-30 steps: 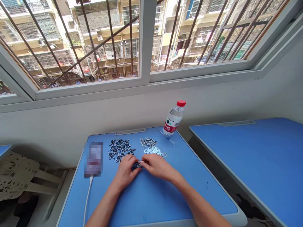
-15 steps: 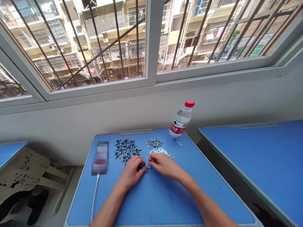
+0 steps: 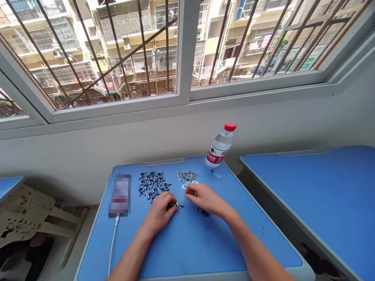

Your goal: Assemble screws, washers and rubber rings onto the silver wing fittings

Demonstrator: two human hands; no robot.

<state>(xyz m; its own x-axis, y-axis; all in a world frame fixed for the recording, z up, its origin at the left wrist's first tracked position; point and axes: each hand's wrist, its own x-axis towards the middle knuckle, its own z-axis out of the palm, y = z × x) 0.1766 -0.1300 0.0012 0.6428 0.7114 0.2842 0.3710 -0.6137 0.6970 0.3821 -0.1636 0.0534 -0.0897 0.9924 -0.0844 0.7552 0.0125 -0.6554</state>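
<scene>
My left hand rests on the desk with thumb and fingers closed round small dark-and-silver metal parts; the fingers hide most of them. To its right, my right hand is raised slightly, fingertips pinching a thin metal pin that points left. Beyond that hand lie pale flat rings, partly covered by it. Several black rings lie below its wrist. Farther back is a pile of small silver screw-like pieces. Left of them, several black-centred metal parts with short stems form a cluster.
A phone with a white cable lies on the desk's left side. A water bottle with a red cap stands at the back right, beside a pen. Another blue desk is on the right, below the barred window.
My right hand has moved slightly up and away from my left hand, widening the gap between them. Black rings now show below its wrist. The camera view has shifted a little.
</scene>
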